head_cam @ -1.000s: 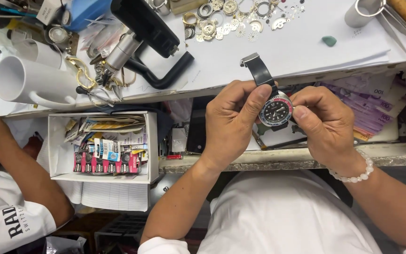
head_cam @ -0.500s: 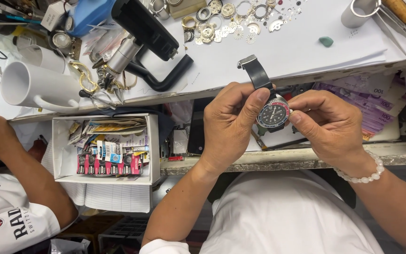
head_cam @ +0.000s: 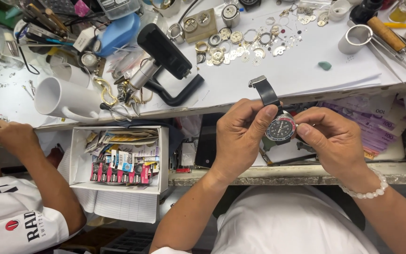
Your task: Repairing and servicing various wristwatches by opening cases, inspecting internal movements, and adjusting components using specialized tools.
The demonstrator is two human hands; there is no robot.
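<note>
A wristwatch [head_cam: 280, 128] with a dark dial, a red and dark bezel and a black strap is held between both hands, over an open drawer below the workbench. My left hand [head_cam: 240, 136] grips the case from the left, thumb on its upper edge, with the strap sticking up past the fingers. My right hand [head_cam: 332, 141] pinches the case's right side with thumb and forefinger. A white bead bracelet [head_cam: 367, 190] is on my right wrist.
The white workbench [head_cam: 259, 84] carries scattered watch parts [head_cam: 240, 44], a white mug [head_cam: 64, 99], a black handled tool [head_cam: 165, 51], a metal ring [head_cam: 353, 37] and hand tools. An open drawer [head_cam: 121, 160] holds small battery packs. Banknotes [head_cam: 377, 127] lie on the right. Another person's hands [head_cam: 1, 134] work at the left.
The watch and both my hands stay together with only a slight shift. The other person's hands at the left have come up into view, holding something small.
</note>
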